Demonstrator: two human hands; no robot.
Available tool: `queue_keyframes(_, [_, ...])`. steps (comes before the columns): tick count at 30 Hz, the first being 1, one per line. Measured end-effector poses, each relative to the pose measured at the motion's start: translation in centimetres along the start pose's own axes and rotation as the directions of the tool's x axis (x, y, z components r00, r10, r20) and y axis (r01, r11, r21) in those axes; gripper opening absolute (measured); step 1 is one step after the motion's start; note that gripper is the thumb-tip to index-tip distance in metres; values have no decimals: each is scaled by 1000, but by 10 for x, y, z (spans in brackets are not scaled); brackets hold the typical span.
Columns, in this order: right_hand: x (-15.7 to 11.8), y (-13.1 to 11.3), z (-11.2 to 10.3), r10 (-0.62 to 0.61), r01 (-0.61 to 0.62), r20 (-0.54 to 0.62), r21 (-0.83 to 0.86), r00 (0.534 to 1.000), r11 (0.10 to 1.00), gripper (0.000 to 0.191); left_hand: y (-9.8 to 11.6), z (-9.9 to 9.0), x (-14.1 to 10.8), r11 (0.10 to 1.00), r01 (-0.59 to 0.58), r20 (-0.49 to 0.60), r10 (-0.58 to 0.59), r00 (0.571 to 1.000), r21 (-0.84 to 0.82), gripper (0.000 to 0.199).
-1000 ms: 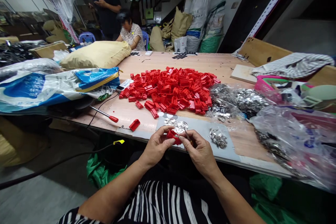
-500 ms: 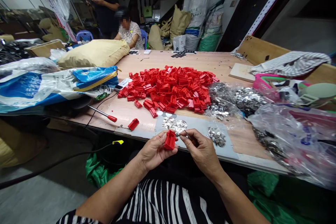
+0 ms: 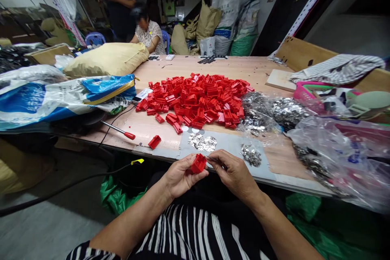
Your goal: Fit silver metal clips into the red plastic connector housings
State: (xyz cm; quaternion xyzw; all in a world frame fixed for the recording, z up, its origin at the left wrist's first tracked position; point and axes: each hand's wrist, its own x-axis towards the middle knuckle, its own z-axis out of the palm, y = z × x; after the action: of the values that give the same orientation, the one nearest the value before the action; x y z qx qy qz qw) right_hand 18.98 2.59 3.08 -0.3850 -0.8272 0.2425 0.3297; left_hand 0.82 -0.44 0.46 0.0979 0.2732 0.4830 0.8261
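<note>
Between the thumb and fingers of my left hand [image 3: 183, 176] is a small hollow red plastic housing [image 3: 198, 164], tilted with its open side towards me. My right hand [image 3: 233, 172] is closed in a pinch on a thin metal tool [image 3: 211, 158], mostly hidden by the fingers. The tool's tip meets the right side of the housing; whether it carries a small metal part I cannot tell. Just beyond my hands, small silvery metal pieces [image 3: 202, 142] lie on a grey sheet [image 3: 227, 140], with a second little heap [image 3: 251, 155] to the right.
A large pile of red housings [image 3: 198, 99] covers the table's middle. One loose housing [image 3: 154, 141] and a red-tipped lever [image 3: 129, 135] lie to the left. Plastic bags of metal pieces [image 3: 289, 111] crowd the right. Sacks [image 3: 106, 59] stand left; two people are beyond the table.
The red housing has been tipped and turned in my left hand. My right hand has moved slightly left, bringing the tool against the housing's side. The camera view has shifted a little.
</note>
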Motion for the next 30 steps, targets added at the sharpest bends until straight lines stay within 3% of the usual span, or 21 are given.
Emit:
queue_keyframes(19, [1, -3, -4, -11, 10, 103, 16, 995, 1000, 17, -8, 0, 2, 997, 72, 39, -73, 997, 26, 10])
queue_keyframes(30, [-1, 4, -13, 208, -266, 218, 284, 954, 921, 25, -9, -2, 1, 998, 35, 39, -37, 999, 47, 24])
